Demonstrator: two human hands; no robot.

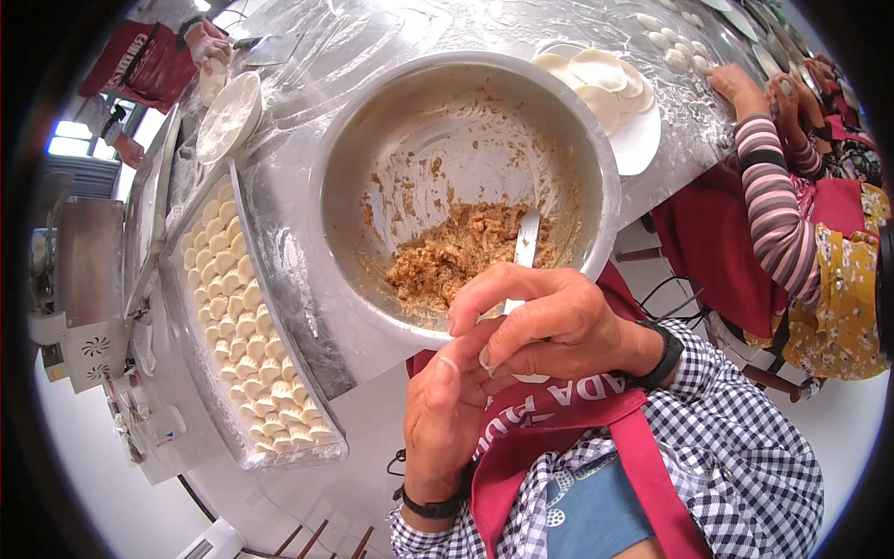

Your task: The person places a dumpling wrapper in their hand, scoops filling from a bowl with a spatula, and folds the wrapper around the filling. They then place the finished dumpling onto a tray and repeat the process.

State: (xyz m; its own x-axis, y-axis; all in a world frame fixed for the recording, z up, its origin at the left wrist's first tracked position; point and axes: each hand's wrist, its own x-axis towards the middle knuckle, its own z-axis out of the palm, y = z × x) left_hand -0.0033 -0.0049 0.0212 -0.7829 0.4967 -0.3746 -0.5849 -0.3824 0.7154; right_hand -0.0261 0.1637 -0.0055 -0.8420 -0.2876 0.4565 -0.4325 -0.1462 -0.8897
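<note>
Over the near rim of a large steel bowl [461,77], my left hand [440,402] and my right hand [559,318] meet with bent fingers. The fingers hide whatever lies between them; a small pale patch shows beneath my right hand, perhaps dough. Brown minced filling [454,251] lies in the near part of the bowl, with smears on its wall. A flat metal spreader [527,237] rests in the filling, its white handle partly behind my right hand. Round dough wrappers [601,73] overlap on a white plate [639,143] beyond the bowl's right side.
A metal tray [279,335] of pleated dumplings [244,328] stands left, near a floury dish [230,115]. A co-worker's hand [209,45] is beyond that dish. Another co-worker's striped sleeve [765,189] reaches towards dough pieces [674,49] on the floury steel table [293,147].
</note>
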